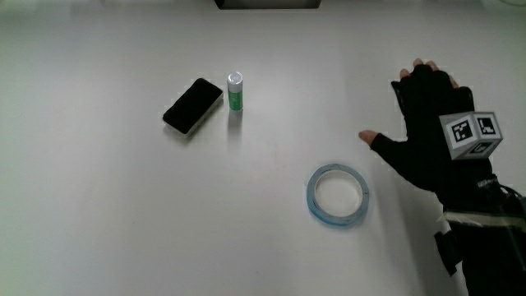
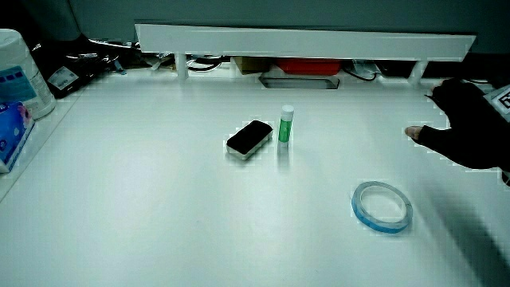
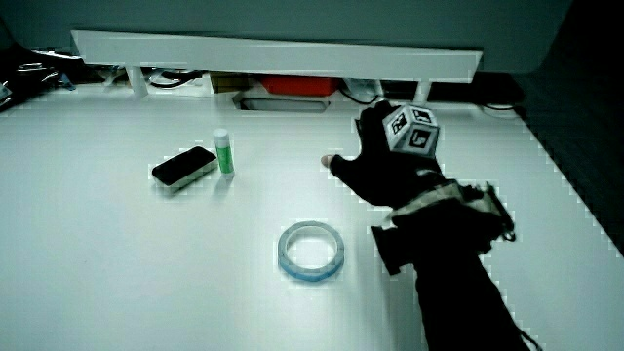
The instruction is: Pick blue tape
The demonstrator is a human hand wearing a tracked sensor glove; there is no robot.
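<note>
A ring of blue tape (image 1: 338, 194) lies flat on the white table, seen in both side views (image 2: 382, 206) (image 3: 311, 251). The gloved hand (image 1: 425, 122) hovers beside the tape, a little farther from the person than it, with a patterned cube (image 1: 471, 134) on its back. Its fingers are spread and hold nothing, and the thumb points toward the tape without touching it. The hand shows in both side views (image 2: 466, 127) (image 3: 382, 160).
A black phone (image 1: 193, 105) lies next to an upright green glue stick (image 1: 235, 90), well away from the hand. A low white partition (image 2: 303, 41) runs along the table's edge. A white container (image 2: 20, 72) and a blue packet (image 2: 11, 131) stand at the table's edge.
</note>
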